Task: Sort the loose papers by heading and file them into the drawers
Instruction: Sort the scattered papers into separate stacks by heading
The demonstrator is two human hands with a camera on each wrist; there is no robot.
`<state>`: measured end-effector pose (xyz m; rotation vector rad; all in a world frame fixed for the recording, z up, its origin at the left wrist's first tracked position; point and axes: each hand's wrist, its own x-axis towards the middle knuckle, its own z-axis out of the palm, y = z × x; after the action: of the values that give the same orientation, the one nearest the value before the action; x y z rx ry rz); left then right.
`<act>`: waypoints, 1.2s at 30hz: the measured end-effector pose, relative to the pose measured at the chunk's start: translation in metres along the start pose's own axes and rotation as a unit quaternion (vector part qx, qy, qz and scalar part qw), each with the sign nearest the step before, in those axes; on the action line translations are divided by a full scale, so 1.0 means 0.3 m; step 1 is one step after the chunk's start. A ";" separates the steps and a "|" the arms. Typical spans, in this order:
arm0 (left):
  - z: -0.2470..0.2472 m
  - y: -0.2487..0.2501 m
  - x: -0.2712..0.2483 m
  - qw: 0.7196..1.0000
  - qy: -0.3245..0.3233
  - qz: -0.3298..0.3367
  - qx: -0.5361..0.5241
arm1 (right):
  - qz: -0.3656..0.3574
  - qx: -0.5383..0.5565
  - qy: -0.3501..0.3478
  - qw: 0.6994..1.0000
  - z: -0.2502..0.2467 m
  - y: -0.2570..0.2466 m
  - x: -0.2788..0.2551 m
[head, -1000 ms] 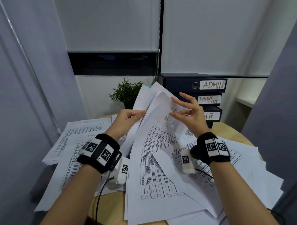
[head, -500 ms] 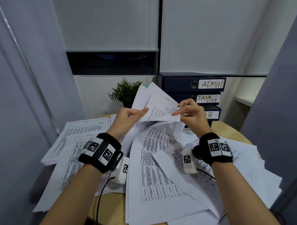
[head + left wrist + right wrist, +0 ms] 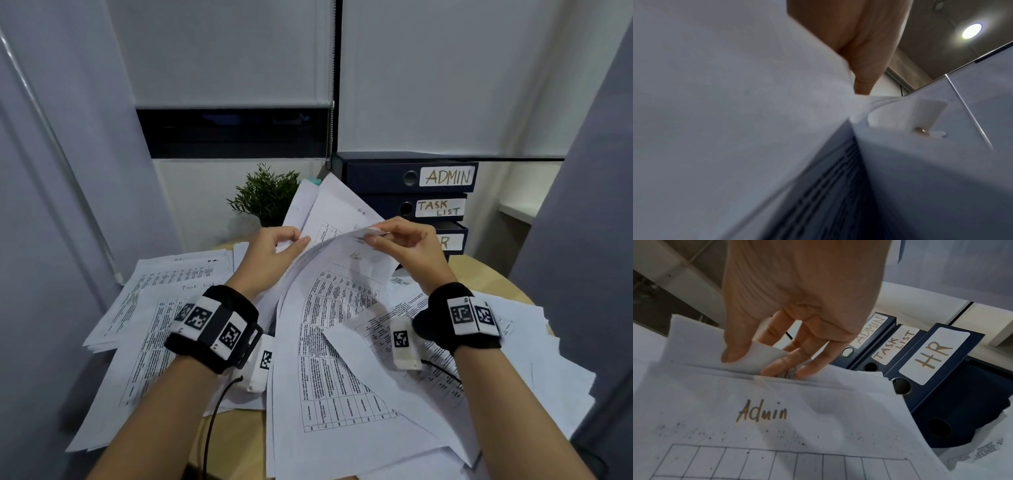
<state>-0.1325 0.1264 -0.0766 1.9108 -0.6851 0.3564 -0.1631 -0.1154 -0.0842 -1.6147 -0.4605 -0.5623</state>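
Note:
A sheaf of printed sheets stands tilted up from the table between my hands. My left hand holds the sheets that lean back on the left, thumb laid along their edge. My right hand pinches the top edge of a sheet headed "Admin", bending it toward me; thumb in front, fingers behind. Three dark blue binders are stacked at the back right: ADMIN, TASK LIST and HR, the last partly hidden by my right hand.
Loose printed papers cover the round wooden table; one pile lies at the left, another at the right. A small potted plant stands behind the papers. Grey partitions close in on both sides.
My right hand has let the earlier sheet fall back to the left and now pinches the top edge of the Admin sheet. The left hand has barely moved.

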 end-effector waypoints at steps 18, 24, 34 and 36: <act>-0.026 -0.003 -0.018 0.995 0.047 -0.051 -0.068 | -0.015 -0.067 -0.064 0.996 -0.013 0.007 0.013; -0.021 0.023 -0.032 0.998 0.026 -0.048 -0.025 | 0.027 -0.081 -0.080 0.993 -0.066 0.026 0.002; 0.005 0.047 -0.031 0.998 -0.038 -0.028 -0.031 | 0.055 -0.114 -0.117 0.985 -0.062 0.022 0.009; 0.009 0.038 -0.022 0.999 -0.010 -0.024 -0.027 | 0.055 -0.124 -0.140 0.981 -0.052 0.020 0.012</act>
<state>-0.1450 0.1223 -0.0729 1.8778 -0.6553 0.2862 -0.1581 -0.1316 -0.0855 -1.9593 -0.5187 -0.3179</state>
